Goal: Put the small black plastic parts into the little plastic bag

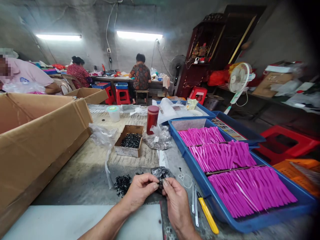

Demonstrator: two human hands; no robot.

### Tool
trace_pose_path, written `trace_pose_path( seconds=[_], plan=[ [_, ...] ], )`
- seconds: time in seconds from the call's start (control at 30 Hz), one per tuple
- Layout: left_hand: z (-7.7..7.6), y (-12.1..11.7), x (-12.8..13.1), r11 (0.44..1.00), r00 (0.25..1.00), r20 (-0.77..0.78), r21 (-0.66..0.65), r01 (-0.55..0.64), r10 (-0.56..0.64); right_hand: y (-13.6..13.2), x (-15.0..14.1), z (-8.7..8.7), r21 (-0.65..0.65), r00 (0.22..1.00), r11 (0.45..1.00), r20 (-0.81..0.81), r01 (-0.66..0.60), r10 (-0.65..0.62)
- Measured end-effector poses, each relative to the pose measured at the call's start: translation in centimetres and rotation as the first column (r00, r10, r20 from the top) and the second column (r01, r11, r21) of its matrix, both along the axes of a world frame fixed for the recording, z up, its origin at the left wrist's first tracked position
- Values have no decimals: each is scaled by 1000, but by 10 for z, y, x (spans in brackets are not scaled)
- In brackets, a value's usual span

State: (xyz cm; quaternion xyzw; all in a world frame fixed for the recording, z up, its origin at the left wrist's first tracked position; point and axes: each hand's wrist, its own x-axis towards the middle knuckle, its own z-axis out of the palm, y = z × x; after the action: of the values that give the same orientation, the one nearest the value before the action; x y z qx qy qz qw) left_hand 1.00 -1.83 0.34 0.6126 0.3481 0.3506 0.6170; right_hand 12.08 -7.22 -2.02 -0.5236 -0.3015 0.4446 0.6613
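Note:
My left hand [141, 190] and my right hand [176, 200] meet over the front of the table, thumbs and fingertips pinched close together. Something small and dark sits between the fingertips, too small to name. Just behind them lies a black plastic bag [163, 172], partly hidden by the fingers. Left of my left hand is a heap of small black parts [122, 185]. To the right of my right hand are a rubber band [187, 181], slim metal strips [195, 206] and a tool with a yellow handle [208, 215].
A blue tray [200, 178] with rows of magenta strips [252, 190] stands at the right. Behind are a small carton [127, 152] of black pieces, a clear bag of metal bits [158, 141] and a red cup [152, 120]. A large cardboard box [47, 150] borders the left. Other people sit farther back.

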Motion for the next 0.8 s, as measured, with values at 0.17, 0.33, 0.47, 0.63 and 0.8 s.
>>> trace_pose_path(
  seconds=[0.17,0.33,0.47,0.63,0.8],
  plan=[
    [-2,0,-1,1000,1000,10,8,8,-8,-1,0,0,-4,1000,1000,-7,0,0],
    [0,0,0,1000,1000,13,16,6,-6,0,1,0,1,1000,1000,-3,3,-3],
    [1,0,0,1000,1000,15,27,5,-5,0,1,-1,4,1000,1000,-13,8,-7],
    [2,0,1,1000,1000,30,8,1,-2,0,1,-2,10,998,1000,-60,-2,3],
    [1,0,1,1000,1000,27,15,10,-11,0,0,-2,9,997,1000,-82,7,-7]
  ],
)
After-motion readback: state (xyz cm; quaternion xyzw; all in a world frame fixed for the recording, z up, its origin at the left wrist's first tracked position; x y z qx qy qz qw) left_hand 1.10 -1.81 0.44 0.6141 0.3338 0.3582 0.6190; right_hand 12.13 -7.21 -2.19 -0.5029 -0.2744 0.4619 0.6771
